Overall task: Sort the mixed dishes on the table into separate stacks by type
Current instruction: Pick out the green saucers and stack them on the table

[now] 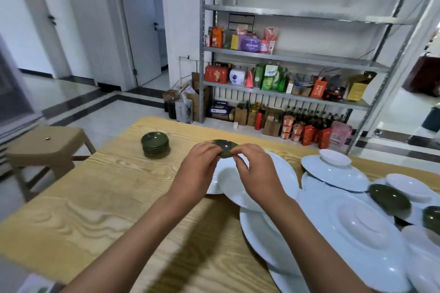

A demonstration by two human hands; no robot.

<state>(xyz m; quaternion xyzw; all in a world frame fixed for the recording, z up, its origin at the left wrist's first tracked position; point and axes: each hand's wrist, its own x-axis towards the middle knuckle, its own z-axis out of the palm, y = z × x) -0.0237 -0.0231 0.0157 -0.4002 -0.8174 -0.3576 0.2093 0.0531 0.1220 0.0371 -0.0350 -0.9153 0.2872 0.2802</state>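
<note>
A small dark green saucer [225,147] is held above the wooden table [95,197], pinched at its left rim by my left hand [198,169] and at its right rim by my right hand [256,171]. A stack of several matching green saucers [155,144] stands at the far left of the table. Under my hands lie white plates [283,173]. More white plates [357,223] and small white dishes [335,157] are piled on the right, with two loose green saucers [389,198] among them.
A brown plastic stool [45,144] stands left of the table. Behind the table a metal shelf rack [297,54] holds boxes, packets and bottles. Bare wood shows on the table's left and front.
</note>
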